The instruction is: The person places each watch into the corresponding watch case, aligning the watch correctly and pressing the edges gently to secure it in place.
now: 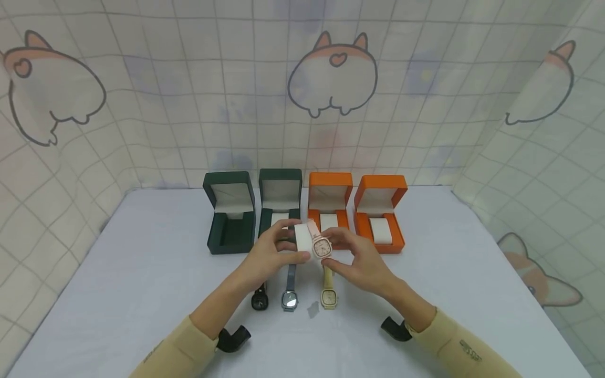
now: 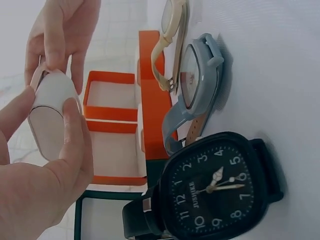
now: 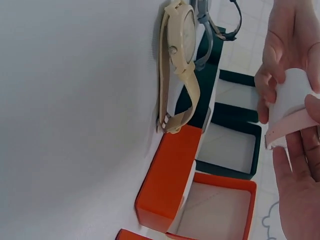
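In the head view my left hand (image 1: 267,257) grips a white watch cushion (image 1: 303,239) between thumb and fingers, above the table. My right hand (image 1: 361,261) holds a pink watch (image 1: 323,248) at the cushion's right side. Its pink strap (image 3: 295,123) lies across the white cushion in the right wrist view. One end of the cushion (image 2: 47,130) faces the left wrist camera. Below the hands lie a black watch (image 1: 259,299), a blue-grey watch (image 1: 289,299) and a cream-yellow watch (image 1: 329,297).
Behind the hands stand open boxes: a dark green box (image 1: 230,249) with no cushion, another green box (image 1: 281,173), an orange box (image 1: 331,178) and a right orange box (image 1: 391,247) with white cushions. A small grey patch (image 1: 313,310) lies on the white table (image 1: 142,294).
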The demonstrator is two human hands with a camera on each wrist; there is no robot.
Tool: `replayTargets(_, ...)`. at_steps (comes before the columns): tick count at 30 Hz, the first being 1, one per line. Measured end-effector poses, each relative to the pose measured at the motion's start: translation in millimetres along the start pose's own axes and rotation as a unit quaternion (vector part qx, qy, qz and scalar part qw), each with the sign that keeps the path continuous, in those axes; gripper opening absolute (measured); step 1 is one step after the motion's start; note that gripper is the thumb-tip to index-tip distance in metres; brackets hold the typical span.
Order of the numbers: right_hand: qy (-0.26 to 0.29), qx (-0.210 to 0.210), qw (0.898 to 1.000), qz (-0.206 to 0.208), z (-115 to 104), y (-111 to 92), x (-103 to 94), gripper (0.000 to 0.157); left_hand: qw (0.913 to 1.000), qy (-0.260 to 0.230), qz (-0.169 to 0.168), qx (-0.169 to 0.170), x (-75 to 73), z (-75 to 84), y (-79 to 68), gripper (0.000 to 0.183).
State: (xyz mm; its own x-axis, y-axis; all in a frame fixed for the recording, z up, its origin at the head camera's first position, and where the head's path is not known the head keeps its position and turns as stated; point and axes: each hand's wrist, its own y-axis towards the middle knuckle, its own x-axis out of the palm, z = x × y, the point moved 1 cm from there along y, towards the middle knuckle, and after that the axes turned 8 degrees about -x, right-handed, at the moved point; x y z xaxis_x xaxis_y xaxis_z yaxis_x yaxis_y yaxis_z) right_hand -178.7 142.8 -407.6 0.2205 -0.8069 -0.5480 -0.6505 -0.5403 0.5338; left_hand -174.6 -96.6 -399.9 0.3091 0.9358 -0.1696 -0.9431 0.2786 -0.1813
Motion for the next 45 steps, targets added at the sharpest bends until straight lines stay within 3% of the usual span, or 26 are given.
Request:
replayTargets(21,-0.025,-0.036,0.997,0.060,0.8,-0.2,7.1,0.055,0.9936,-0.102,-0.047,-0.012,6.4,-2.9,6.4,0.079)
replayTargets(28,-0.053,-0.029,0.994,0.096,-1.3,-0.6,15.1,0.054,0.9921,-0.120,-0.029,-0.021,8.0,-2.2,7.8,0.076)
replayTargets(45,-0.063,-0.033,0.990,0.122,-3.8,0.1,17.8,0.055,0.9856,-0.162,-0.025,-0.042,9.8,4.8,10.0,0.075)
